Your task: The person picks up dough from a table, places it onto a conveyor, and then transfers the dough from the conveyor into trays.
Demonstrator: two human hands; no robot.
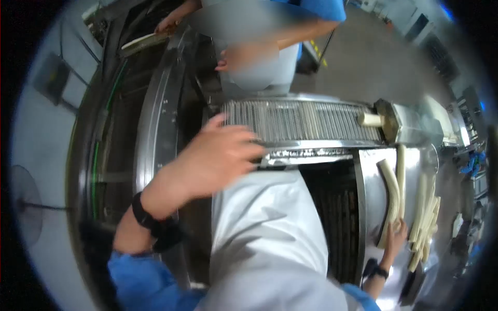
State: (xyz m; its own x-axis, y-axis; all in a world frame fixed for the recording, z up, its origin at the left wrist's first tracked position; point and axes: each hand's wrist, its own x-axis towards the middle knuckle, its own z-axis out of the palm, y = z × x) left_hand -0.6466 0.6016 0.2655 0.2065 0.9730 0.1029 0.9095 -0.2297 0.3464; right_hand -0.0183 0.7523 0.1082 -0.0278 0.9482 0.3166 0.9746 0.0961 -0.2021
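Note:
My left hand (220, 155) is over the left end of a metal roller conveyor (301, 122). It is blurred, its fingers look stretched apart, and nothing shows in it. At the right, my right hand (396, 239) has its fingers curled at the lower end of a long pale dough rope (401, 181) on a steel table (371, 207). Beside it a thicker, slightly bent dough rope (390, 197) lies close to the same hand. A short dough end (371, 120) sticks out of a metal outlet (399, 123) onto the conveyor.
Several more dough ropes (426, 217) lie heaped at the table's right. Across the conveyor stands another person in a white apron (259, 78), one hand (168, 22) by a pale strip (145, 41). A long metal-edged line (155, 114) runs along my left.

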